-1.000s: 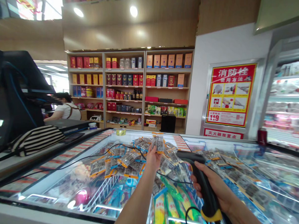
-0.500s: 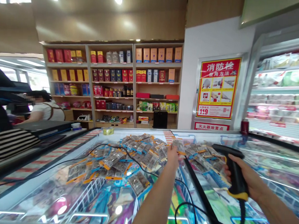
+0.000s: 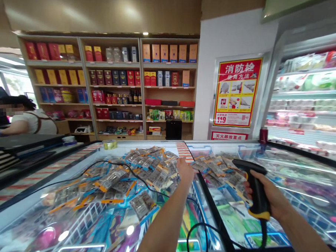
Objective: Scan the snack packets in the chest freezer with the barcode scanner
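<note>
My right hand (image 3: 262,192) grips a black and yellow barcode scanner (image 3: 257,189) over the right half of a glass-topped chest freezer. Its black cord (image 3: 198,225) loops across the lid to the left. My left hand (image 3: 186,171) reaches out beside the middle divider, by a striped tape strip (image 3: 182,149); its fingers are blurred and partly hidden, with no packet clearly seen in them. A large heap of small clear packets with orange and blue edges (image 3: 111,176) lies to its left. A smaller pile of packets (image 3: 214,165) lies to its right.
A roll of tape (image 3: 110,144) sits on the freezer's back rim and a dark red can (image 3: 263,135) stands at the right. At the left are a counter with a dark flat device (image 3: 26,143) and a person (image 3: 31,117). Shelves of boxes (image 3: 113,78) line the back wall.
The view has turned slightly right. My left hand has moved off the packet that was at its fingers, and shifted a little left. My right hand still holds the scanner.
</note>
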`<state>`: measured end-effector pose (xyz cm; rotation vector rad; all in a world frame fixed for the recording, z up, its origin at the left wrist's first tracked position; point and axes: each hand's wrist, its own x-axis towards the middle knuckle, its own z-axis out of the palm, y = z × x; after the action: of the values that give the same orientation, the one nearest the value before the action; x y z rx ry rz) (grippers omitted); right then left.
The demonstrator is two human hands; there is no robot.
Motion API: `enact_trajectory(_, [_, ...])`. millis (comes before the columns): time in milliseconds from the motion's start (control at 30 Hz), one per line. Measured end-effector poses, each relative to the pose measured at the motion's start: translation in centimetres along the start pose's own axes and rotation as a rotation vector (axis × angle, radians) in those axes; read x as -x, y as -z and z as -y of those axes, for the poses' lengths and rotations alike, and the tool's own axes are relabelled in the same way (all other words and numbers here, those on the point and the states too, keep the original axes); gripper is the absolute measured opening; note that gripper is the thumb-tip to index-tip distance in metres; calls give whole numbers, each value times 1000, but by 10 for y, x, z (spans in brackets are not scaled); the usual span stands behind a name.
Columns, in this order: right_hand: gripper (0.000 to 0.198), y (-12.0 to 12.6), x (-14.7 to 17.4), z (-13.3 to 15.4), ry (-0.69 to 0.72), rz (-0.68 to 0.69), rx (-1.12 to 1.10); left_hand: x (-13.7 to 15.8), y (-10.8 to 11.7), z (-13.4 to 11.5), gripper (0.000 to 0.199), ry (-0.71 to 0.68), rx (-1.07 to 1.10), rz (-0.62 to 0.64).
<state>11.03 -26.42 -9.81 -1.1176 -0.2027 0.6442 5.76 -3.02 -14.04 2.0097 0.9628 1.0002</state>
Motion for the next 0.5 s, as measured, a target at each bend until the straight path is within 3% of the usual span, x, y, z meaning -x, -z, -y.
enact_trajectory(100, [12,-18,-4,-10,-7,36,31,-5,31,28,36,41,-325,-115])
enact_trajectory(200, [15,-33,-6,-18,-15,46,68,-7,41,46,41,39,-523,-58])
enact_trajectory(367, [17,-47,-2,-25,-44,60,99,-8,45,57,60,-22,-590,26])
enact_trajectory(500, [16,-53,1,-29,-63,61,117,-9,57,56,52,-33,-561,67])
